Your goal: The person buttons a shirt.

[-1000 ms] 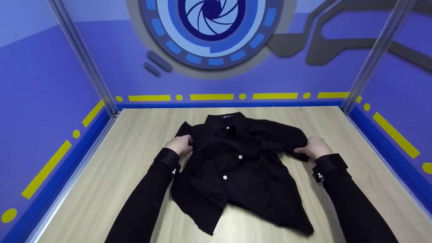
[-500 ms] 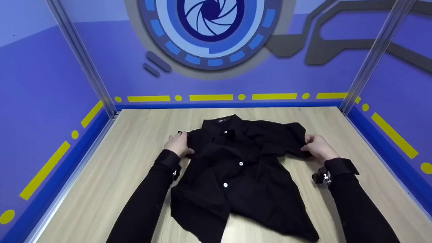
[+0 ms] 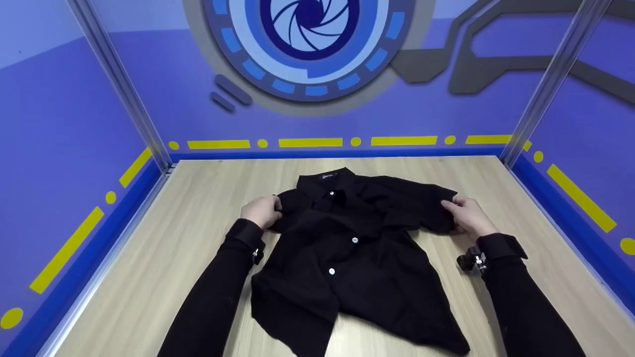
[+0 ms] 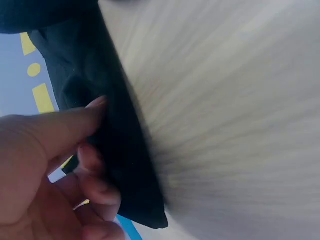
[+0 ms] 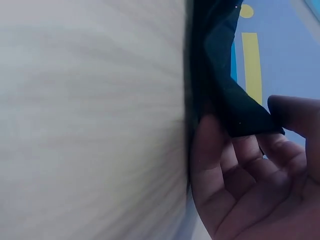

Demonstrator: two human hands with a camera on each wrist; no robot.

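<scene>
A black short-sleeved shirt [image 3: 382, 277] with white buttons lies front up, its collar [image 3: 325, 181] toward the back wall and its lower hem spread unevenly toward me. My left hand [image 3: 261, 211] pinches the sleeve on the left near its cuff. In the left wrist view, the thumb of the left hand [image 4: 55, 165] lies on top of the dark cloth, with the fingers curled beneath. On the opposite side, my right hand [image 3: 467, 215] holds the other sleeve [image 3: 426, 208] by its end. The right wrist view has the fingers of that hand [image 5: 250, 185] under the cloth, the thumb at its corner.
The shirt rests on a light wooden tabletop [image 3: 163, 277]. Blue panels with yellow marks enclose it at the back [image 3: 317, 124], left [image 3: 54, 163] and right [image 3: 590, 148]. Metal posts [image 3: 124, 89] stand at the back corners. Small devices [image 3: 471, 260] sit at the wrists.
The shirt has slid slightly toward me, and the right-hand sleeve now stretches farther out. My right hand has moved right. The left hand's fingers have curled in at the cuff.
</scene>
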